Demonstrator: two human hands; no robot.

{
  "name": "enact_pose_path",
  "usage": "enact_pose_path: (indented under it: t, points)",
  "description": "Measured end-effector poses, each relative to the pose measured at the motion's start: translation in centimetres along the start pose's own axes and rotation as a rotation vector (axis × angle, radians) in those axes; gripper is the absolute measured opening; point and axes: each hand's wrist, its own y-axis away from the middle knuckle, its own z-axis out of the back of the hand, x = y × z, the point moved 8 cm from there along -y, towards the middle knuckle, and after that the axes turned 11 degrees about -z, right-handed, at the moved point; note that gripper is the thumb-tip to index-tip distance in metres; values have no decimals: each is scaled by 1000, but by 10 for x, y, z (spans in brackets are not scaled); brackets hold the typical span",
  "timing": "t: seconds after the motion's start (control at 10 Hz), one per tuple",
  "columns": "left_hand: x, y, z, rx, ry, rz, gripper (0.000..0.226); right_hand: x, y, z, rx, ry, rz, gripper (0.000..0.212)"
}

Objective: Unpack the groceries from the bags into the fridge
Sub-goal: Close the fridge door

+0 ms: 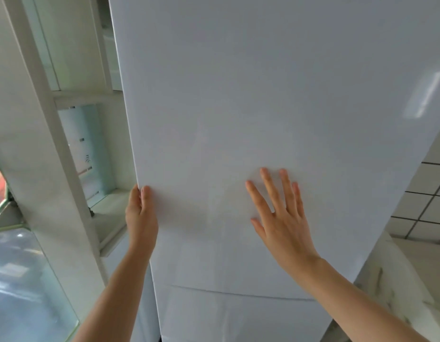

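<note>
At the far left stood a white frame (pixel 39 99) with frosted glass panels (pixel 83 154), and beside it my left hand (pixel 140 213) gripped the left edge of the fridge door (pixel 263 95), thumb on the front face, fingers curled out of sight behind the edge. The white door filled most of the view. Whether it was shut or just ajar, I could not tell; none of the interior showed. Further right, my right hand (pixel 280 215) lay flat against the door, fingers spread and straight, holding nothing. Below both hands a seam (pixel 238 293) marked where a lower door began. At the right edge sat a marble-patterned counter (pixel 396 275) under a tiled wall (pixel 426 198). No bags and no groceries were in view, so how much had gone into the fridge could not be judged. With both hands on the door and empty, I judged this a door-handling step between loads, either end of the job being possible.
</note>
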Motion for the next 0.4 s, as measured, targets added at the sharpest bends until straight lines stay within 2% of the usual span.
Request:
enact_pose_path:
  t: [0.2, 0.4]
  points:
    - [2, -1, -1, 27, 12, -11, 30, 1, -2, -3, -10, -4, -5, 87]
    - [9, 1, 9, 90, -107, 28, 20, 0, 4, 12, 76, -83, -41, 87]
